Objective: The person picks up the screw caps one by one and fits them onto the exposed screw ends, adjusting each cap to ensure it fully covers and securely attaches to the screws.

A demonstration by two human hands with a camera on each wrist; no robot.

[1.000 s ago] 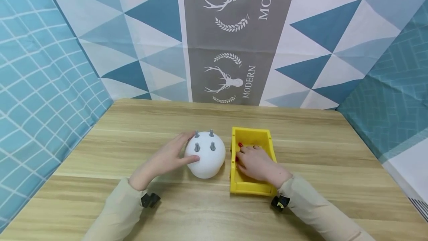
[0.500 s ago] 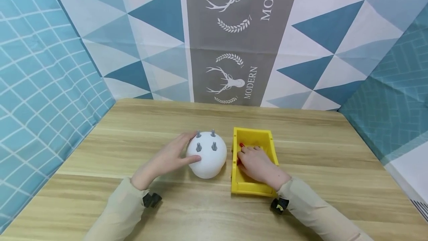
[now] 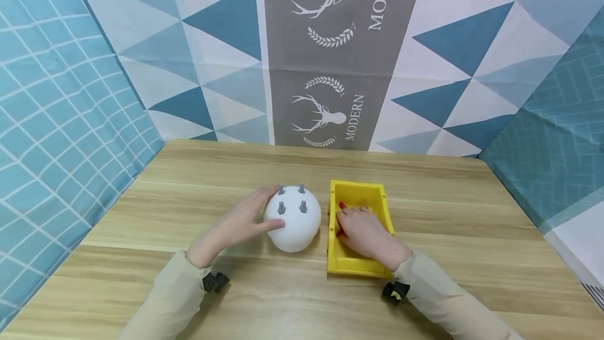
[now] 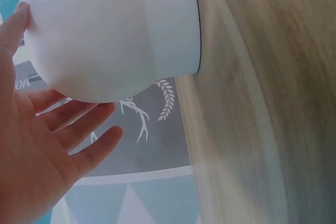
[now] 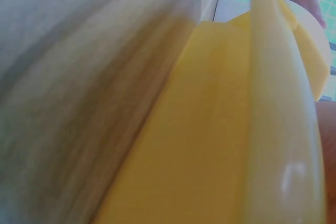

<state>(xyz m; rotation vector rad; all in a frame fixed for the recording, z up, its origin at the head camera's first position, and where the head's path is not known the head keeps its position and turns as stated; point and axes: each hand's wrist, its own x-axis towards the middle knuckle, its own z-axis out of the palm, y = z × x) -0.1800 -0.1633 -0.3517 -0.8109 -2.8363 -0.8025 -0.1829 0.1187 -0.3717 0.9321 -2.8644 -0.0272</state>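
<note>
A white dome-shaped body stands on the table with its flat base down; several grey bolt-like posts stick up from its top. My left hand spans its left side, thumb on the front and fingers behind. In the left wrist view the little finger of the left hand is off the white surface. My right hand reaches down into a yellow bin, fingers bent downward. Small red pieces show beside those fingers. The fingertips are hidden, so any hold on a piece cannot be seen.
The bin stands just right of the dome, with a narrow gap between them. Its wall fills much of the right wrist view. Beneath everything is a wooden table; a patterned cloth backdrop rises behind its far edge.
My right fingers have shifted slightly among the red pieces inside the bin. The left hand and the white dome keep their places; the whole head view has drifted a little.
</note>
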